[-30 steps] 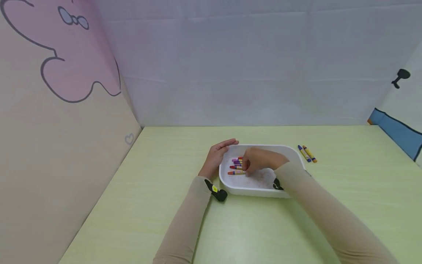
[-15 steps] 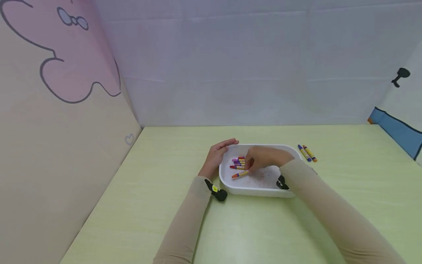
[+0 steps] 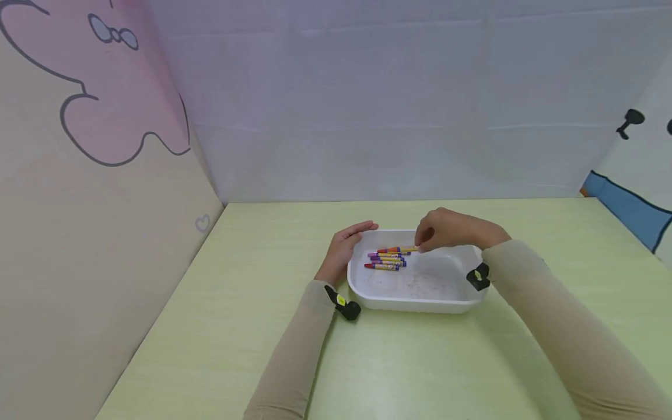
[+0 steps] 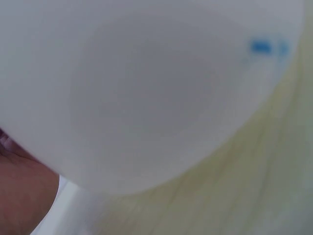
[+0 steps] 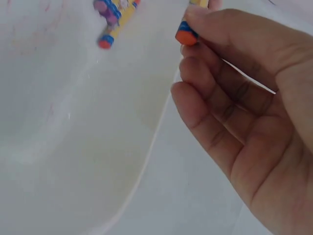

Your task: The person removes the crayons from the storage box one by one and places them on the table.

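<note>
A white tray (image 3: 420, 305) sits on the table in the head view. My left hand (image 3: 338, 251) rests against its left end, fingers straight toward the far corner and thumb along the rim. With thumb and fingertips, my right hand (image 3: 446, 227) pinches an orange crayon (image 3: 394, 249) by its back end over the tray's far side. The right wrist view shows that crayon's orange end (image 5: 187, 37) and the other fingers loosely bent. Several purple, red and other crayons (image 3: 385, 266) lie side by side inside the tray, left of its middle, tips pointing left.
The light green table (image 3: 262, 291) meets a white curtain-like backdrop (image 3: 367, 116). A left side wall (image 3: 131, 233) carries a pink drawing. In the left wrist view, a blurred white surface (image 4: 146, 98) with a blue mark covers most of the picture.
My right hand has lifted the orange crayon from the near side of the group and carried it to the far side. Two crayons right of the tray are now hidden behind my right arm.
</note>
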Demonstrator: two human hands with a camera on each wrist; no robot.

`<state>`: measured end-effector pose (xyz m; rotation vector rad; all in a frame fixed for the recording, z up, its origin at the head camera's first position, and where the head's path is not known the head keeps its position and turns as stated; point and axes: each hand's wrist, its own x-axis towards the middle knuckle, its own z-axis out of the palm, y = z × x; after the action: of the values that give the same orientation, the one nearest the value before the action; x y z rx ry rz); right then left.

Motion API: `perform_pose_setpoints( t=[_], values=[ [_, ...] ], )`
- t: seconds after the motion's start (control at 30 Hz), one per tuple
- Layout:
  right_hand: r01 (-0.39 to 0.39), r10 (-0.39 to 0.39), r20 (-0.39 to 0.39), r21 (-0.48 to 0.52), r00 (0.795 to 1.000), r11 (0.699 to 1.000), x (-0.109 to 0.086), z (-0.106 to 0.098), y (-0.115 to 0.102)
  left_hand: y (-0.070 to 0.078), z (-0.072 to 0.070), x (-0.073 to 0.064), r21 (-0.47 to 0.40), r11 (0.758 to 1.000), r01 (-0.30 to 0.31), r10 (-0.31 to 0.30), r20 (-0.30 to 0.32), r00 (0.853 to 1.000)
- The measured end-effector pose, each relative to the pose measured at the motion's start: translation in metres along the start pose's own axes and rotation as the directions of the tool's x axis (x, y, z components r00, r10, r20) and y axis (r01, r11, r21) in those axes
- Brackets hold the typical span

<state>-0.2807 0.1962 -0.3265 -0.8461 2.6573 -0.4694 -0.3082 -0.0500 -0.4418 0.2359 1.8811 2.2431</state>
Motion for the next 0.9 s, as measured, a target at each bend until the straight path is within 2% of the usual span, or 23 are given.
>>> perform_pose_setpoints(
  t=[0.23,0.5,0.63,0.9],
  values=[
    [-0.075,0.077,-0.132,0.015,0.988,0.997,-0.024,-0.008,0.029,0.0,-0.001,-0.001,-0.006,1.0,0.006,-0.006,0.004,1.0],
    [-0.178,0.184,-0.268,0.048,0.946,0.983,-0.052,-0.008,0.07,0.002,-0.002,-0.003,0.001,1.0,0.011,-0.012,0.017,1.0],
    [-0.249,0.256,-0.289,0.062,0.922,0.967,-0.063,-0.002,0.092,0.003,-0.001,-0.004,-0.001,1.0,0.015,-0.015,0.0,1.0],
    [-0.349,0.364,-0.277,0.102,0.889,0.931,-0.082,0.011,0.12,0.003,-0.001,-0.003,-0.011,1.0,0.007,-0.007,-0.007,1.0]
  ],
)
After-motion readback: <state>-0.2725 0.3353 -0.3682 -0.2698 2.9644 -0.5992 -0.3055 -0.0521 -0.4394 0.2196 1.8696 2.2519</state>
